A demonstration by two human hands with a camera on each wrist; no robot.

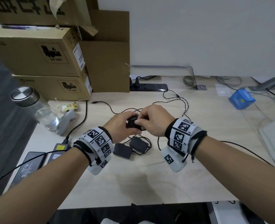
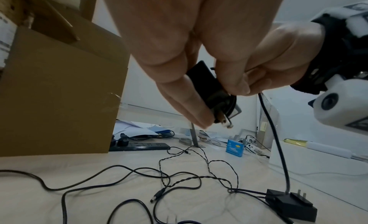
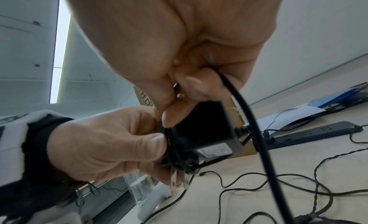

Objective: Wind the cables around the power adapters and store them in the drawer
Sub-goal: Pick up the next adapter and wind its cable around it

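A black power adapter (image 1: 133, 123) is held above the table between both hands. My left hand (image 1: 125, 126) grips its body, thumb on the side where several cable turns lie (image 3: 171, 148); the plug prongs (image 3: 177, 180) point down. My right hand (image 1: 143, 122) pinches the adapter's black cable (image 3: 256, 133) against the top of the adapter (image 3: 203, 130), and the free end loops down to the table. Two more black adapters (image 1: 123, 150) (image 1: 139, 144) lie just below my hands, their thin cables (image 1: 182, 107) spread loose across the table. No drawer can be made out.
Stacked cardboard boxes (image 1: 36, 54) fill the back left. A water bottle (image 1: 41, 110) and a white controller (image 1: 65, 122) stand at the left, with a charger brick (image 1: 59, 147) nearer me. A black power strip (image 1: 149, 87) lies at the back and a blue box (image 1: 242, 98) at the right.
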